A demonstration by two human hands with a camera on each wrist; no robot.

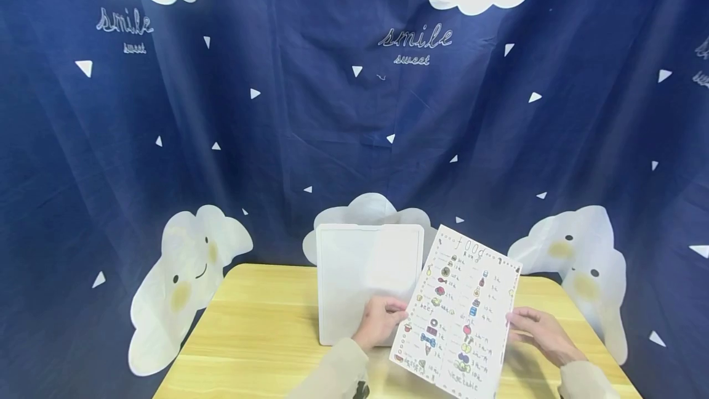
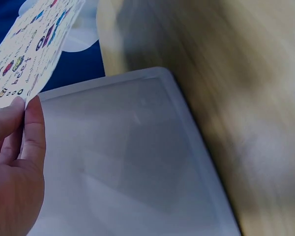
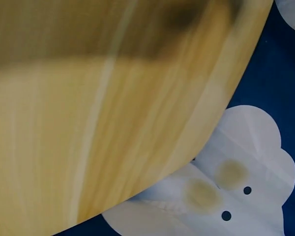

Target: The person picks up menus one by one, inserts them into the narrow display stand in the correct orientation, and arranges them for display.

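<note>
A white paper sheet headed "food", covered with small coloured drawings and handwriting, is held up tilted above the table. My left hand pinches its left edge between thumb and fingers, which the left wrist view shows close up on the sheet. On the opposite edge, my right hand grips the paper with its thumb in front; its other fingers are partly hidden. Behind the left hand is a white rectangular board with a raised rim, its right side partly covered by the sheet. The right wrist view shows neither hand nor paper.
The light wooden table has rounded far corners. A dark blue curtain with clouds and white triangles hangs just beyond its far edge. In the right wrist view the table edge curves past a printed cloud.
</note>
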